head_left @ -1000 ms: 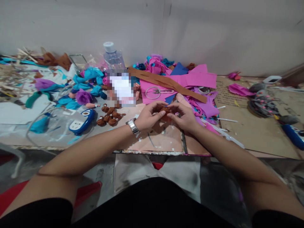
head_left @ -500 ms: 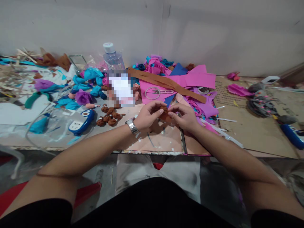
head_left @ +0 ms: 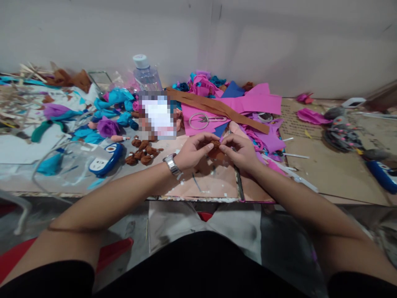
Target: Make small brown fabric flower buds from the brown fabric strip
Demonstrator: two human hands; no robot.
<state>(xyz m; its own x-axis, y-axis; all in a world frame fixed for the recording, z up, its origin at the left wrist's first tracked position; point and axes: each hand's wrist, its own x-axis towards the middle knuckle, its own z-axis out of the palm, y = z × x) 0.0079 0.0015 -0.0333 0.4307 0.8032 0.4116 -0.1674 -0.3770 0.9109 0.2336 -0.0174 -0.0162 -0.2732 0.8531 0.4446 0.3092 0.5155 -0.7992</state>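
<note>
Between my two hands is a small piece of brown crepe paper [head_left: 216,153], bunched at its upper edge. My left hand [head_left: 195,151], below a metal wristwatch [head_left: 172,164], pinches it from the left with thumb and fingers. From the right, my right hand [head_left: 241,151] pinches the same piece; some fingertips are hidden behind it. Several twisted brown paper bundles [head_left: 144,152] lie to the left of my left hand. Beyond my hands, thread snips [head_left: 206,120] rest on pink crepe paper [head_left: 190,108], and a long brown paper strip [head_left: 214,106] crosses over it.
A clear bottle [head_left: 147,76] with a white cap stands at the back. Blue power sockets [head_left: 107,159] sit left, near a purple paper flower [head_left: 107,126] and blue paper scraps. White glue sticks [head_left: 297,179] lie right, on cardboard [head_left: 322,165]. A grey pincushion-like bundle [head_left: 341,135] lies farther right.
My fingers have shifted slightly on the brown crepe paper, which looks more bunched at the top and spread below. Both hands stay in nearly the same place.
</note>
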